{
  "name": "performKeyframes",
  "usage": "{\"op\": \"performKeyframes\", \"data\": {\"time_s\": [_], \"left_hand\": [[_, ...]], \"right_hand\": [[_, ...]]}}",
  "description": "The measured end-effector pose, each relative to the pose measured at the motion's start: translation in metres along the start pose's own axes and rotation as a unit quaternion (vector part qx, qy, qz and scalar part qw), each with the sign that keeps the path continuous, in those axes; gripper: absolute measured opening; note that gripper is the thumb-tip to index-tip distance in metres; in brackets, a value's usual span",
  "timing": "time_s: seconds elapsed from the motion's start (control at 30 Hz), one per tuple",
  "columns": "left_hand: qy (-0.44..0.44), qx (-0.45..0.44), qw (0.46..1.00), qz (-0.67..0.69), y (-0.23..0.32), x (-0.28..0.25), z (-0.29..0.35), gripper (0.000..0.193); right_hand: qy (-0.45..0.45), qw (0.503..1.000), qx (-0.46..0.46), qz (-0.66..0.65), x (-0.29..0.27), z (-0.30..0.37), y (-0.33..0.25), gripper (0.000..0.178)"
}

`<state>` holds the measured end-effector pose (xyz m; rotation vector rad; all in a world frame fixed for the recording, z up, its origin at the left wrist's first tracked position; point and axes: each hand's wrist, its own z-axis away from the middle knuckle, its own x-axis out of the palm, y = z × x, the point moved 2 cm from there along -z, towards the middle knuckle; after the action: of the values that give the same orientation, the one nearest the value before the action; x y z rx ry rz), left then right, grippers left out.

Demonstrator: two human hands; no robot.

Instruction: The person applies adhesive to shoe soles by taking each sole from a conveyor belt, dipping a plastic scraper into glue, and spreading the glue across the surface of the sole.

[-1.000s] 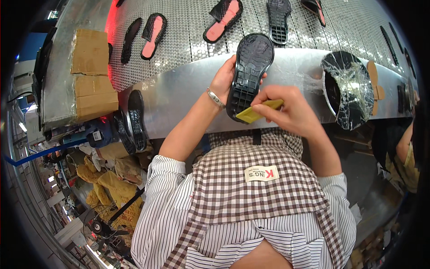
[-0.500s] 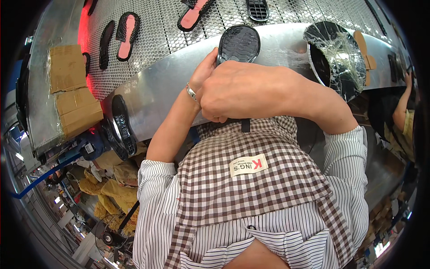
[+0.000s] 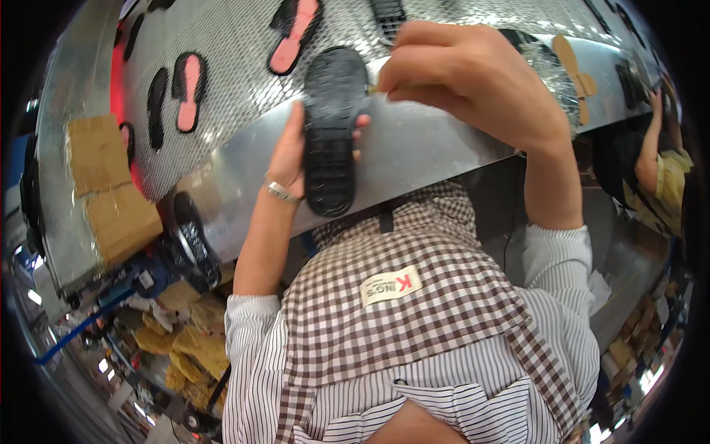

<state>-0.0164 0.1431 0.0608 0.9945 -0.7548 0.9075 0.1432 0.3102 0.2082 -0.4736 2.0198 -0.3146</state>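
A long black shoe sole point(image 3: 330, 129) stands nearly lengthwise in my left hand point(image 3: 288, 154), whose thumb lies along one side and whose fingertips show at the other. Its ridged face is turned up toward me. Beside the sole's upper right edge, my right hand point(image 3: 473, 81) is closed in a pinch on a thin yellowish stick-like tool. The tool's tip is at or close to the sole's rim; whether it touches I cannot tell. Most of the tool is hidden by the fingers.
Black soles with pink insoles point(image 3: 191, 92) lie on the metal mesh belt point(image 3: 229, 52). A steel ledge point(image 3: 421, 140) runs in front. At right are a plastic-wrapped container point(image 3: 555, 78), partly behind my arm, and tan sole-shaped pieces point(image 3: 577, 70). Cardboard point(image 3: 122, 222) lies left; another person's arm point(image 3: 651, 140) shows far right.
My right hand has swung from across my left wrist up and right to the sole's edge. The sole, mostly covered before, now shows at full length, shifted left.
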Motion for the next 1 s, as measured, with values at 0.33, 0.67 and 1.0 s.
{"op": "performKeyframes", "data": {"time_s": [0.33, 0.67, 1.0], "left_hand": [[0.076, 0.241, 0.955, -0.155, 0.030, 0.001, 0.033, 0.065], [0.088, 0.342, 0.904, -0.239, 0.014, 0.003, 0.030, 0.078], [0.109, 0.415, 0.859, -0.278, 0.009, -0.013, 0.054, 0.075]], "right_hand": [[0.294, 0.852, 0.428, 0.060, -0.004, 0.163, 0.017, 0.011], [0.306, 0.803, 0.511, -0.025, 0.007, 0.180, 0.028, 0.016], [0.361, 0.747, 0.526, -0.184, 0.014, 0.179, 0.041, 0.019]]}}
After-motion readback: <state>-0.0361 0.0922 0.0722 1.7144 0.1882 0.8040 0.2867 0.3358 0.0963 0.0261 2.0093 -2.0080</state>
